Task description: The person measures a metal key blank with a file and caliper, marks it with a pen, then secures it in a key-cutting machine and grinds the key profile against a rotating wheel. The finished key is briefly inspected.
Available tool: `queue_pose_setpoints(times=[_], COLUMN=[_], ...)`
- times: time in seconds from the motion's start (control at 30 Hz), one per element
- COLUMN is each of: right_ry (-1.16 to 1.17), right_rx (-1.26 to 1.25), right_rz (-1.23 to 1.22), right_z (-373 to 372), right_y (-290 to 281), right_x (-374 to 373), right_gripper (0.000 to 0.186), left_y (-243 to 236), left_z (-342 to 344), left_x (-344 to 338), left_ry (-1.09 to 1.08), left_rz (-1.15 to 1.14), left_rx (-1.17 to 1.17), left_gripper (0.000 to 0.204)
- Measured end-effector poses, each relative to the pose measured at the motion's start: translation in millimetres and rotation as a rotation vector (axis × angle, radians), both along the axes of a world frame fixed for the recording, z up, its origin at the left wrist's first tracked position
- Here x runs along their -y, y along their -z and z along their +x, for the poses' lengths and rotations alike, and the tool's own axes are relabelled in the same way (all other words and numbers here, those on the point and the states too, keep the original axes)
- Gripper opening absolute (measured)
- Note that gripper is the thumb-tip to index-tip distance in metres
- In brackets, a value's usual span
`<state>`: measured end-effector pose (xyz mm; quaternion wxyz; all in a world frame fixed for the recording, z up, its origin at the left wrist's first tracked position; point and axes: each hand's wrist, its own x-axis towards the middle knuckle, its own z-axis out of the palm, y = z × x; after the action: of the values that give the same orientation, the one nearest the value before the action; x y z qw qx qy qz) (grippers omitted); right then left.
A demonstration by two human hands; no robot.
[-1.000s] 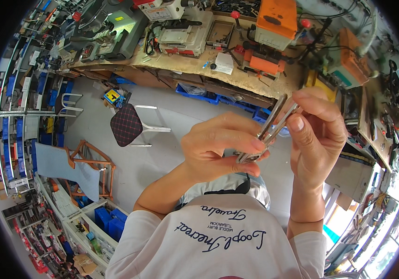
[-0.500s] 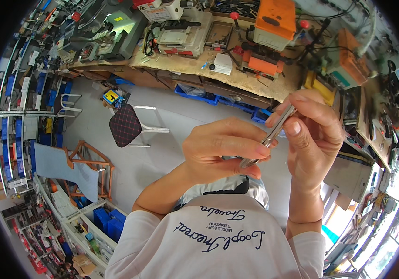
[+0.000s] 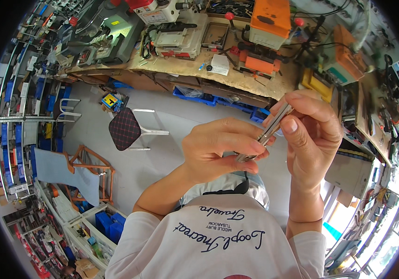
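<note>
A slim, long silver metal piece (image 3: 276,122) is held up in front of my chest, slanting from lower left to upper right. My left hand (image 3: 218,145) pinches its lower end between thumb and fingers. Around the upper end, my right hand (image 3: 312,139) is closed, with its thumb pressed on the side and its fingers curled over the top. A narrow lengthwise groove or gap seems to run along the piece. Fingers cover much of it, so its exact kind cannot be made out.
Beyond my hands stands a wooden workbench (image 3: 171,66) with orange-topped machines (image 3: 270,21), a white machine (image 3: 181,37) and a small white box (image 3: 220,64). A checked stool (image 3: 124,129) and a wooden folding chair (image 3: 69,172) are at the left, beside loaded shelves (image 3: 18,118).
Both hands keep their grip on the metal piece. Its lower end has shifted slightly left and up, and the left fingers have moved a little on it.
</note>
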<state>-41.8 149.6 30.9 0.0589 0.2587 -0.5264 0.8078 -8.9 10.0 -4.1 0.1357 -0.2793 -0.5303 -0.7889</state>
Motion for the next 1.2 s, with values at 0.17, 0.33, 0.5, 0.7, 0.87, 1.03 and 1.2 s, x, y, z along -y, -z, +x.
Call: queue_pose_setpoints(times=[0.17,0.33,0.5,0.7,0.87,1.03,1.2], right_ry=[-0.044,-0.069,-0.099,-0.097,-0.125,-0.104,-0.282], right_rx=[-0.021,0.014,0.029,0.106,0.141,0.164,0.308], right_rz=[-0.040,-0.049,-0.020,-0.008,0.028,-0.002,-0.012], right_z=[-0.4,2.4,2.9,2.7,-2.4,-12.9,-19.4], right_y=[3.4,5.3,7.1,6.2,6.9,21.4,44.4], right_x=[0.0,4.6,4.3,-1.6,2.5,26.2,88.4], right_gripper=[0.020,0.021,0.023,0.024,0.025,0.026,0.025], left_y=[2.6,-2.2,-7.2,-9.6,-10.1,-2.3,15.7], left_z=[-0.3,1.7,4.1,2.8,3.0,0.1,14.0], left_x=[8.9,10.0,8.7,1.6,8.3,27.8,86.2], left_ry=[-0.058,-0.116,-0.135,-0.144,-0.192,-0.230,-0.315], left_rz=[-0.237,-0.285,-0.301,-0.311,-0.361,-0.395,-0.361], left_rx=[-0.148,-0.195,-0.204,-0.183,-0.154,-0.150,-0.101], left_gripper=[0.027,0.026,0.029,0.035,0.027,0.030,0.037])
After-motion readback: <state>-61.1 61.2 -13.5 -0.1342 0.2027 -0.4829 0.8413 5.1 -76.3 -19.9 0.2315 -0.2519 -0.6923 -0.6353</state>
